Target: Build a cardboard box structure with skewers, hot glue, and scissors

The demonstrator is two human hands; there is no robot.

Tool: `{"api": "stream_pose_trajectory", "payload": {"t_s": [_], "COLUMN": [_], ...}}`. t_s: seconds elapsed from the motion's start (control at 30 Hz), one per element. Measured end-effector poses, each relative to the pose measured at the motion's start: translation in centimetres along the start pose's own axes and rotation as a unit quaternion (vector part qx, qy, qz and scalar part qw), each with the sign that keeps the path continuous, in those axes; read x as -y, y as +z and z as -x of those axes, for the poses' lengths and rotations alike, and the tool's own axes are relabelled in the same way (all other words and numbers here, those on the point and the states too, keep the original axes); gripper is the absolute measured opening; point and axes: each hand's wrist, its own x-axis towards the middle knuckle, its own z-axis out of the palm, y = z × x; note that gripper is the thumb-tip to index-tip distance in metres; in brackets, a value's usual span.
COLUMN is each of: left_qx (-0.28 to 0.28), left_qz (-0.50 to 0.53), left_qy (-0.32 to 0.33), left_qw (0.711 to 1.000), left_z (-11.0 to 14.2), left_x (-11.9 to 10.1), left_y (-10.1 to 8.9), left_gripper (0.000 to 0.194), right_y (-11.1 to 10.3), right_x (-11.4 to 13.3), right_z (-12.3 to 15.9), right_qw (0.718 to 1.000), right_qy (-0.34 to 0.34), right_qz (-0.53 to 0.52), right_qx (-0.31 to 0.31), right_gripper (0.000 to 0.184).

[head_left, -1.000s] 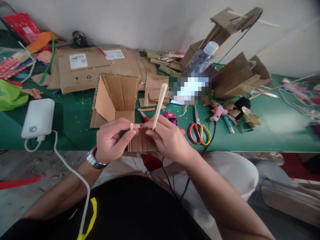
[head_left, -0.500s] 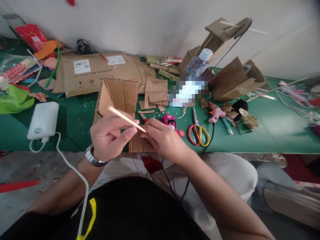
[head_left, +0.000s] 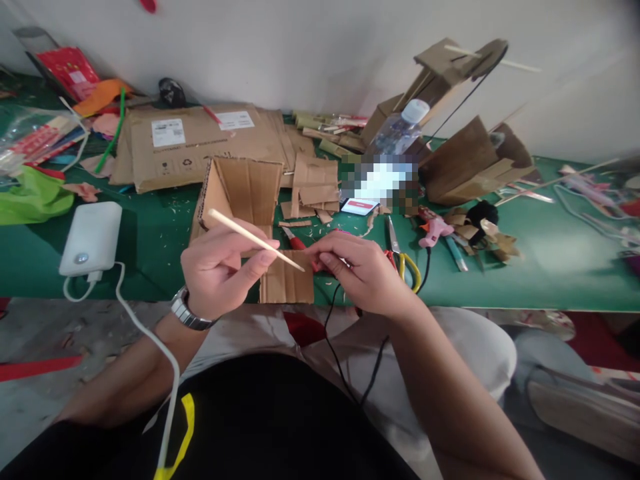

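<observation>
My left hand is closed on a pale wooden chopstick. The stick slants down to the right, its thinner tip bare in front of a cardboard flap. Just right of that tip is my right hand, off the stick, with bent fingers and a gap between thumb and forefinger; nothing shows in it. It largely covers a small magenta object on the table. Under and behind my hands stands an open cardboard box. A red-handled knife lies between the box and my right hand.
Scissors and a pink glue gun lie to the right. Behind them are a lit phone, a plastic bottle and cardboard constructions. A white power bank with a trailing cable sits left, near flat cardboard.
My right hand has let go of the stick's thin end and moved right, now covering the magenta object and part of the scissors. My left hand still holds the stick in about the same place.
</observation>
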Motion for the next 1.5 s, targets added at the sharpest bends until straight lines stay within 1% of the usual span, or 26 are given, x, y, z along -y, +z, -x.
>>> {"api": "stream_pose_trajectory", "payload": {"t_s": [0.17,0.3,0.4,0.6,0.77,1.0,1.13,1.27,1.37,1.5], "left_qx": [0.000,0.001,0.001,0.002,0.002,0.007,0.005,0.003,0.009,0.003], "left_qz": [-0.005,-0.010,-0.015,-0.012,-0.025,-0.004,-0.006,-0.012,-0.008,-0.009], "left_qy": [0.011,0.015,0.018,0.020,0.022,0.037,0.060,0.061,0.058,0.056], "left_qw": [1.000,1.000,1.000,1.000,0.999,0.999,0.998,0.998,0.998,0.998], "left_z": [0.0,0.0,0.0,0.1,0.1,-0.1,-0.1,-0.2,-0.2,-0.1], "left_x": [0.2,0.2,0.2,0.2,0.1,0.3,0.6,0.6,0.5,0.6], "left_y": [-0.1,-0.1,0.0,-0.1,-0.2,-0.2,-0.2,-0.2,-0.2,-0.2], "left_gripper": [0.014,0.017,0.018,0.019,0.018,0.022,0.026,0.026,0.028,0.027], "right_y": [0.1,0.5,0.8,1.3,1.4,1.0,1.0,1.2,1.3,1.4], "right_x": [-0.4,-0.3,-0.1,0.5,0.6,0.4,0.8,1.0,0.9,0.8], "right_z": [0.3,0.2,0.2,0.0,0.1,0.4,0.4,0.4,0.4,0.5], "right_qw": [1.000,0.999,0.998,0.997,0.998,0.997,0.996,0.996,0.996,0.996], "right_qy": [-0.007,0.016,0.017,0.008,0.012,0.022,0.017,0.011,0.018,0.028], "right_qz": [0.004,0.033,0.044,0.068,0.056,0.055,0.078,0.084,0.083,0.082], "right_qx": [0.017,0.038,0.035,0.025,0.017,0.039,0.036,0.035,0.030,0.020], "right_gripper": [0.018,0.010,0.007,0.013,0.013,0.017,0.012,0.011,0.011,0.011]}}
